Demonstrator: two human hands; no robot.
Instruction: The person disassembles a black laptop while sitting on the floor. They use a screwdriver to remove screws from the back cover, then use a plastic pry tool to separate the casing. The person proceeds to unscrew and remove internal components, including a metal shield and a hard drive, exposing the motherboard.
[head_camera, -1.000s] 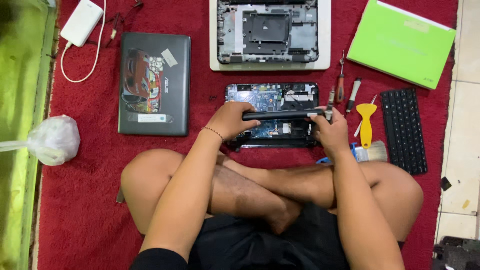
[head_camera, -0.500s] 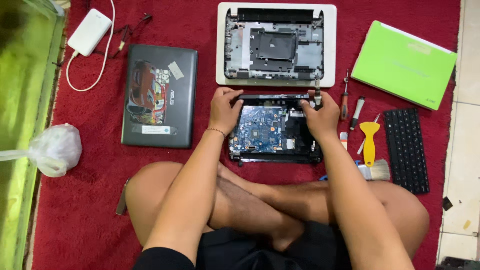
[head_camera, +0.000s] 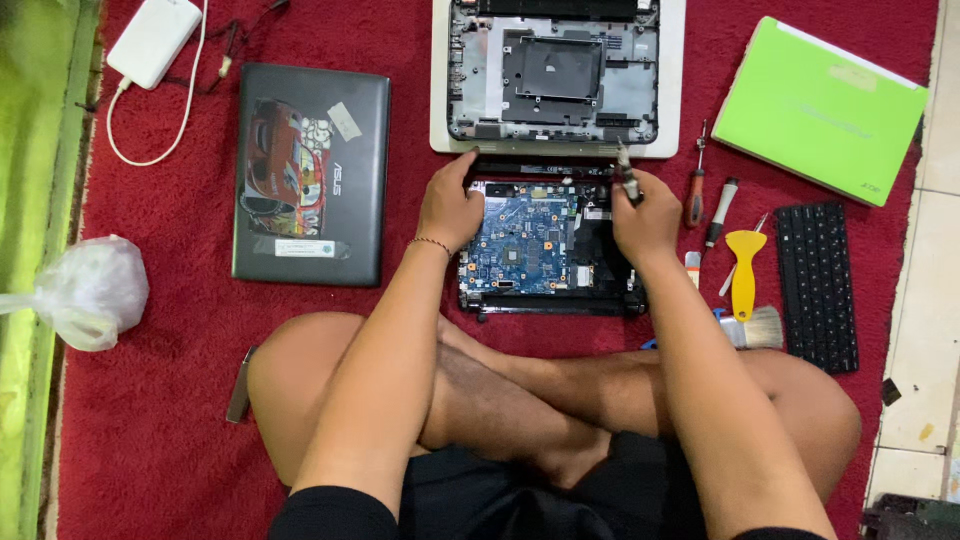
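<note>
Crossed legs at the near edge, person seated on a red carpet (head_camera: 180, 420). Both forearms reach forward to an opened laptop base (head_camera: 548, 250) lying just beyond the shins, its blue motherboard (head_camera: 520, 240) exposed.

Left hand (head_camera: 450, 205): fingers curled over the base's far-left corner, pressing or gripping the dark strip along its far edge; thumb side not visible, so how tight the hold is cannot be told. Right hand (head_camera: 645, 215): closed around a slim tool (head_camera: 626, 172), likely a screwdriver, tip pointing up toward the far-right corner of the base.

Right of the base, close together: red-handled screwdriver (head_camera: 693, 195), a second dark-handled driver (head_camera: 718, 212), yellow-handled scraper (head_camera: 744, 270), a brush (head_camera: 755, 328). Further right, a detached black keyboard (head_camera: 817, 285).

Left of the base, apart from it: closed dark laptop (head_camera: 310, 175) with a car sticker on its lid. Clear plastic bag (head_camera: 90, 290) at the carpet's left edge.

Far side: white laptop shell (head_camera: 558, 75), emptied, its bays bare. Green laptop (head_camera: 820, 105) at far right. White power adapter (head_camera: 155, 40) with cable at far left.

Progress, as a judgement: keyboard and top cover are already off, board laid bare; the board itself remains seated in its base, so work along the far edge looks unfinished.
</note>
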